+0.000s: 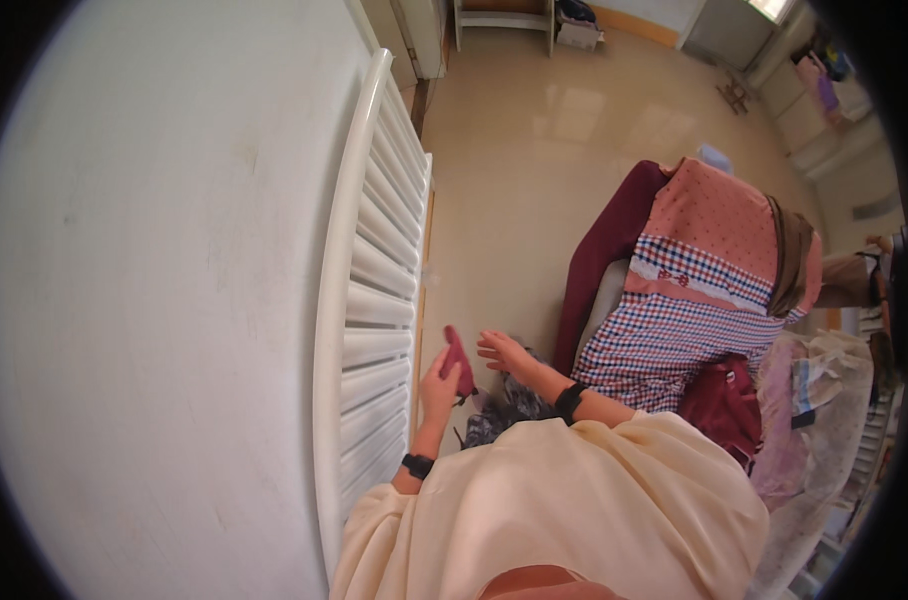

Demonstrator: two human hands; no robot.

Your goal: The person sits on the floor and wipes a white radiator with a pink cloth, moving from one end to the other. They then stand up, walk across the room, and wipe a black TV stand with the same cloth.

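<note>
My left hand (439,386) grips a small dark red cloth item (457,364) beside the white radiator; its exact kind cannot be told. To the right of it, my right hand (508,354) holds nothing, its fingers apart and pointing towards the red item without touching it. Each of my forearms wears a black band. Below my right hand lies a dark patterned cloth or bag (506,409) near the floor, partly hidden by my arm and cream top.
A white radiator (379,307) runs along the wall at left. At right stands furniture draped with a pink and checked cloth (694,300), with a dark red bag (724,401) against it. Sheer plastic or fabric (836,405) hangs farther right. A low wooden stool-like object (733,96) stands beyond.
</note>
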